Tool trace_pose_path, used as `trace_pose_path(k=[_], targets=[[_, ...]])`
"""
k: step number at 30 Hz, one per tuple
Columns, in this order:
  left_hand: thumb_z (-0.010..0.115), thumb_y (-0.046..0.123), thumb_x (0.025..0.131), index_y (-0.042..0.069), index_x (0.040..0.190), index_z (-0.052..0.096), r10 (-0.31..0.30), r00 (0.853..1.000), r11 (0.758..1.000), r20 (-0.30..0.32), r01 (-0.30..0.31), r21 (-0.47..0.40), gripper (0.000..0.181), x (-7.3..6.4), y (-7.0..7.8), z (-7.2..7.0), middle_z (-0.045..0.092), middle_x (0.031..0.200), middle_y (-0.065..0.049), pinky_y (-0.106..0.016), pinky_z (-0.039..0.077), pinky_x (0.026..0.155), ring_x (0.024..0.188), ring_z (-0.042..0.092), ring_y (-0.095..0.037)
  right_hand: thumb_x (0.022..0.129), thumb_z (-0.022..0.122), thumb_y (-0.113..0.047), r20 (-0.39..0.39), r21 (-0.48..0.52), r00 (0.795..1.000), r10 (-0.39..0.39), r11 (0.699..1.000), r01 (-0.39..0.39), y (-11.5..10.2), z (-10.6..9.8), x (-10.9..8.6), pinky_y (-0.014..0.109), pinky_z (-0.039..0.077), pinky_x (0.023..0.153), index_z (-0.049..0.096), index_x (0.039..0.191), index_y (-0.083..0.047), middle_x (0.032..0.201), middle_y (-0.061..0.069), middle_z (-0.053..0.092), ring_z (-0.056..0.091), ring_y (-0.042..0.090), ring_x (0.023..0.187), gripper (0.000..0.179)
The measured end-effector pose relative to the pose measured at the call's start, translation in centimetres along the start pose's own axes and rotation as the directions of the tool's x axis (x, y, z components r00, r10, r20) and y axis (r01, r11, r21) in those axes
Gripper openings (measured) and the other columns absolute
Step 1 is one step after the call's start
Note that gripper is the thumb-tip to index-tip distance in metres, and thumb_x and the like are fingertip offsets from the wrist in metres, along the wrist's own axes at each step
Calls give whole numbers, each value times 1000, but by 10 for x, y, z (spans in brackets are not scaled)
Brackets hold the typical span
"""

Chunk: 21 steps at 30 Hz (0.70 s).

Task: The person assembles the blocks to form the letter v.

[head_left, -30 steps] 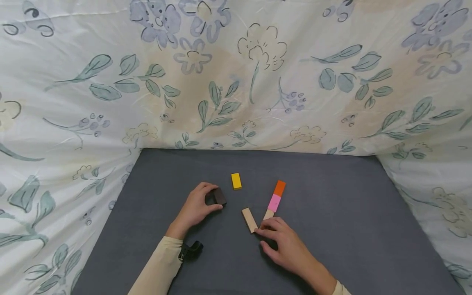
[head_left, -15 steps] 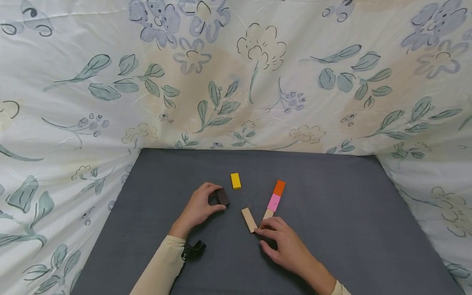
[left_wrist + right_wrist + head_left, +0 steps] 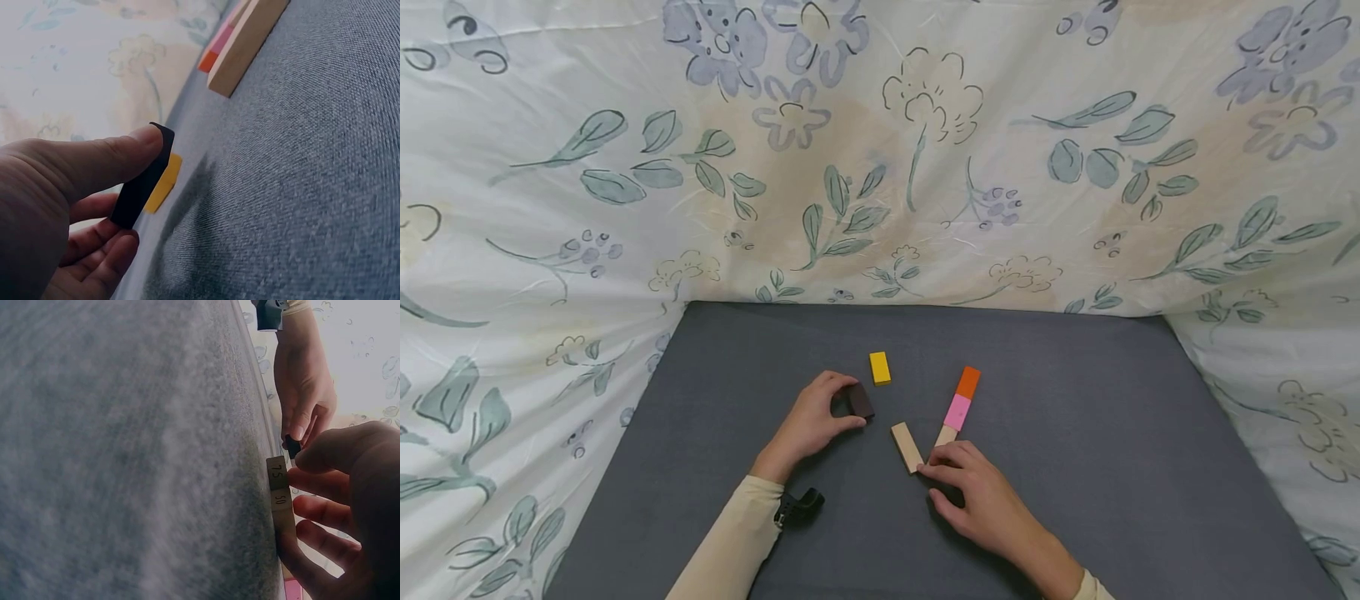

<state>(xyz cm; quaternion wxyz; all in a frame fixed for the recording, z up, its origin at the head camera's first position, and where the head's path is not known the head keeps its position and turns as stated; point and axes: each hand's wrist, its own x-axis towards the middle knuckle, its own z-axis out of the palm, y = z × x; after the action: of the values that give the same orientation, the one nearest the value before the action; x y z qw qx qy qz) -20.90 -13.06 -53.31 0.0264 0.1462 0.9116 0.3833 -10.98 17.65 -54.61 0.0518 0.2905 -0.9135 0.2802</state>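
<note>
Between thumb and fingertips my left hand [image 3: 808, 425] pinches a dark brown block [image 3: 861, 402], which looks nearly black in the left wrist view. A yellow block [image 3: 880, 368] lies just beyond it. My right hand [image 3: 977, 496] rests with loosely bent fingers at the near ends of two pale blocks. One is a long wooden block [image 3: 907, 448] lying at a slant. The other wooden block [image 3: 947, 435], partly hidden by the fingers, lines up with a pink block [image 3: 957, 412] and an orange block [image 3: 968, 382]. Printed numbers show on a wooden face [image 3: 280, 500] in the right wrist view.
A dark grey cloth [image 3: 1075, 417] covers the table. Behind and at both sides hangs a white flowered curtain [image 3: 880, 167]. A black wrist camera mount [image 3: 801, 508] sticks out from the left sleeve, low over the table.
My left hand has slid a little to the right with the dark block, bringing it closer to the long wooden block. The right hand and the other blocks stay where they were.
</note>
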Motion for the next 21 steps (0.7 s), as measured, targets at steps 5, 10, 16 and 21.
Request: trace_pose_path(k=[5,10,16,21], targets=[[95,23,88,8,141,69,7,1000,1000,10,-7,2,61,2,3,3,63,132,-8,-47,54,99,111,62,-25,92,87,-19,4,0,1000,5,1000,-5,0,0,0,40,58,95,84,123,-23,121,-14,63,56,9,118,32],[94,25,89,8,141,69,7,1000,1000,18,-7,0,61,2,5,6,63,134,-8,-47,54,98,112,62,-25,92,87,-20,8,-14,1000,15,1000,-15,0,0,0,40,57,95,84,123,-23,121,-14,63,55,9,117,32],[94,25,89,8,142,68,9,1000,1000,23,-9,4,62,3,9,8,63,133,-9,-48,54,98,112,62,-25,92,87,-20,15,-14,1000,21,1000,-21,0,0,0,40,57,95,84,124,-23,121,-14,63,55,10,118,32],[94,26,89,7,143,68,21,999,1000,28,-21,5,63,6,10,11,62,134,-10,-48,54,98,112,62,-25,93,87,-21,19,-14,1000,22,1000,-22,0,-1,0,41,57,96,84,125,-24,122,-15,63,55,9,118,33]])
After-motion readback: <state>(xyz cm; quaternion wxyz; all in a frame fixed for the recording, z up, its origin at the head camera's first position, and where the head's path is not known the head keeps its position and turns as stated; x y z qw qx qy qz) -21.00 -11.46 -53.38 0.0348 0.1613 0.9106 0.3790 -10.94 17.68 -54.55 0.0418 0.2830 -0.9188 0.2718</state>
